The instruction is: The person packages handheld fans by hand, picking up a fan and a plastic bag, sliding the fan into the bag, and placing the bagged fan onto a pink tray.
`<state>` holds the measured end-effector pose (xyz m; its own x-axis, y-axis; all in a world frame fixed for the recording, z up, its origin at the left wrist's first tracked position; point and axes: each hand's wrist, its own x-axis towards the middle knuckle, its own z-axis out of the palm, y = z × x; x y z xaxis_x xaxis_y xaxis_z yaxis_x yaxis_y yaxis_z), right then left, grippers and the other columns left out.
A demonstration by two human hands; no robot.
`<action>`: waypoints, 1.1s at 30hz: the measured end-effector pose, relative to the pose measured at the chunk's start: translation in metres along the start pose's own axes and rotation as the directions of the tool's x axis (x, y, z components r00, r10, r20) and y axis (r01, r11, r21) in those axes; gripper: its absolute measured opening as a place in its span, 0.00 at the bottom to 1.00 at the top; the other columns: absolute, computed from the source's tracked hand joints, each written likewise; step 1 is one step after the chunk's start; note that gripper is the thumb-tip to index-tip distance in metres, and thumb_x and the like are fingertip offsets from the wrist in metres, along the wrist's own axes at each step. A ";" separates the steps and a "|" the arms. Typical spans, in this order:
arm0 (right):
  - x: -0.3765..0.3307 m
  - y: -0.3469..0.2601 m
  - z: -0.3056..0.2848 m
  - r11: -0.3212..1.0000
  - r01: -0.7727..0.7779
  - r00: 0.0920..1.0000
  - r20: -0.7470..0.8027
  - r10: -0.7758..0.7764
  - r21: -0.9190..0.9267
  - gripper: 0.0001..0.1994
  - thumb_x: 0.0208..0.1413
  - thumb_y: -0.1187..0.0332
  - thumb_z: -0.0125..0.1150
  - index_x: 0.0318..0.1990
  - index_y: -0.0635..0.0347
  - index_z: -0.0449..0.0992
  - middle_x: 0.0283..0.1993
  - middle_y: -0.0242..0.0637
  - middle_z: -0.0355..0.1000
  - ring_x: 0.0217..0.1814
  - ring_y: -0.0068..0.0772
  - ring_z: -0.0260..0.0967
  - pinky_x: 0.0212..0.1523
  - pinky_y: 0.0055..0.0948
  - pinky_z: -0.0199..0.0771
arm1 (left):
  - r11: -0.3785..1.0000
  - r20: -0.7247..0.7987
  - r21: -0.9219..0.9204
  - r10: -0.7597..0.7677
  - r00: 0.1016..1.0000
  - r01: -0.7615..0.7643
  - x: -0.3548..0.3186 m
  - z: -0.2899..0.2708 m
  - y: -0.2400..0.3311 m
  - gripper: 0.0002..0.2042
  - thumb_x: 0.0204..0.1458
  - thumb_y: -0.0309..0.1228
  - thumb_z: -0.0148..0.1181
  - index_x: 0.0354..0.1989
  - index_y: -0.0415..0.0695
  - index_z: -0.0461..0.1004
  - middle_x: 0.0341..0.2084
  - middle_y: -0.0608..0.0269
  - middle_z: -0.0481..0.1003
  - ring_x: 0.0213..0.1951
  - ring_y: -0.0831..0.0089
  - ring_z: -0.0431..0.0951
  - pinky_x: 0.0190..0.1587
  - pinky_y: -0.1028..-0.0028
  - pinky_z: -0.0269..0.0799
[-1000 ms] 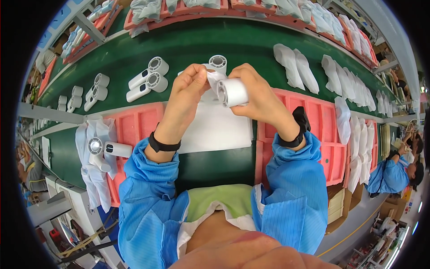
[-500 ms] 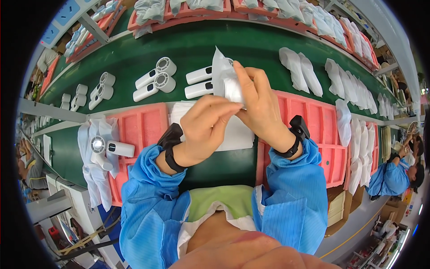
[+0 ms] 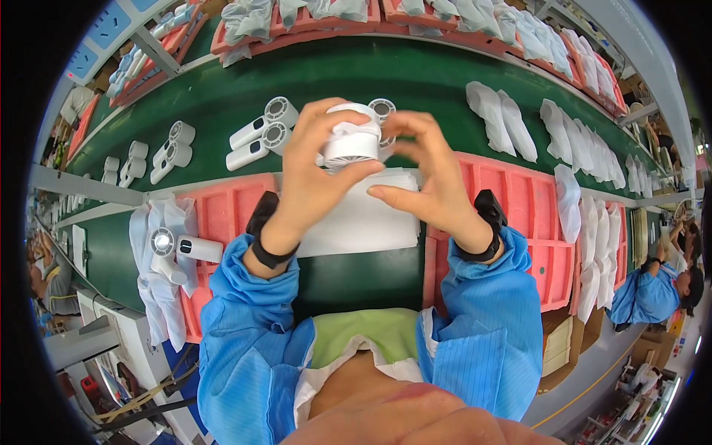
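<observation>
My left hand (image 3: 311,167) is wrapped round a white handheld fan (image 3: 351,145), its thumb below and its fingers over the top. The fan's round, slotted head faces down toward me, and white wrapping seems to lie crumpled over its upper part. To its right, my right hand (image 3: 439,182) has thumb and fingers spread, the fingertips smeared by motion; nothing shows in its grip. Beneath both hands lies a stack of thin white sheets or bags (image 3: 360,226). Just behind them another fan's round head (image 3: 382,109) shows, its body hidden by my left hand.
Paired white fans (image 3: 248,154) lie on the green belt (image 3: 356,63) to the left; wrapped ones (image 3: 498,122) lie to the right. Pink divided trays (image 3: 512,215) flank me, the left one bearing wrapped pieces and a bare fan (image 3: 165,252). A co-worker (image 3: 653,285) sits far right.
My left hand has moved from the wrapping's lower edge up round the fan, whose head now faces me. My right hand has come off it. Pieces on the belt have shifted slightly right.
</observation>
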<state>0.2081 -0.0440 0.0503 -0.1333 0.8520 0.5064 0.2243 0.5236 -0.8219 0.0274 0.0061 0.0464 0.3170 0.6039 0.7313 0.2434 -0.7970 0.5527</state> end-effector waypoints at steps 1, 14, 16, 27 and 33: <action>0.006 0.003 -0.003 0.983 0.093 0.996 0.001 -0.094 -0.157 0.33 0.42 0.74 0.71 0.59 0.63 0.64 0.52 0.46 0.65 0.53 0.42 0.67 0.48 0.36 0.72 | 0.970 0.046 -0.240 -0.013 0.999 0.024 0.002 -0.006 -0.003 0.29 0.36 0.26 0.74 0.51 0.42 0.71 0.55 0.51 0.65 0.48 0.61 0.73 0.47 0.67 0.72; 0.000 0.007 0.004 0.801 -0.054 0.999 -0.024 0.049 -0.596 0.17 0.45 0.73 0.65 0.44 0.66 0.69 0.37 0.53 0.73 0.39 0.60 0.72 0.36 0.42 0.73 | 0.996 -0.275 -0.068 0.038 0.961 -0.059 0.000 -0.005 0.002 0.21 0.37 0.29 0.75 0.41 0.43 0.75 0.55 0.52 0.64 0.53 0.60 0.68 0.55 0.65 0.63; 0.001 0.006 0.003 0.797 -0.051 0.999 -0.033 0.039 -0.602 0.16 0.46 0.73 0.65 0.43 0.66 0.69 0.37 0.52 0.73 0.38 0.59 0.72 0.35 0.42 0.73 | 0.995 -0.305 -0.005 0.096 0.948 -0.102 0.000 -0.003 0.005 0.19 0.37 0.29 0.75 0.40 0.43 0.75 0.55 0.52 0.64 0.53 0.60 0.68 0.56 0.65 0.63; 0.007 0.003 -0.036 0.828 -0.552 0.819 0.248 0.518 0.095 0.18 0.51 0.68 0.67 0.46 0.66 0.69 0.30 0.42 0.72 0.29 0.33 0.72 0.30 0.31 0.71 | 0.941 -0.295 -0.187 -0.327 0.898 0.281 0.013 -0.002 -0.025 0.06 0.44 0.23 0.67 0.31 0.42 0.77 0.44 0.57 0.72 0.44 0.64 0.73 0.46 0.70 0.69; 0.017 0.149 -0.113 0.338 -0.508 0.860 -0.440 0.260 -0.792 0.25 0.49 0.64 0.66 0.55 0.59 0.68 0.43 0.49 0.73 0.41 0.45 0.74 0.41 0.41 0.75 | 0.950 0.360 -0.075 -0.258 0.897 0.304 -0.024 0.069 0.001 0.09 0.44 0.30 0.69 0.32 0.44 0.74 0.37 0.59 0.73 0.39 0.64 0.76 0.35 0.68 0.71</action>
<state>0.3485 0.0478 -0.0337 0.3684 0.8665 0.3368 0.9084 -0.2585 -0.3286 0.0828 -0.0086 0.0019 0.5512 0.7484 0.3689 0.2588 -0.5737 0.7771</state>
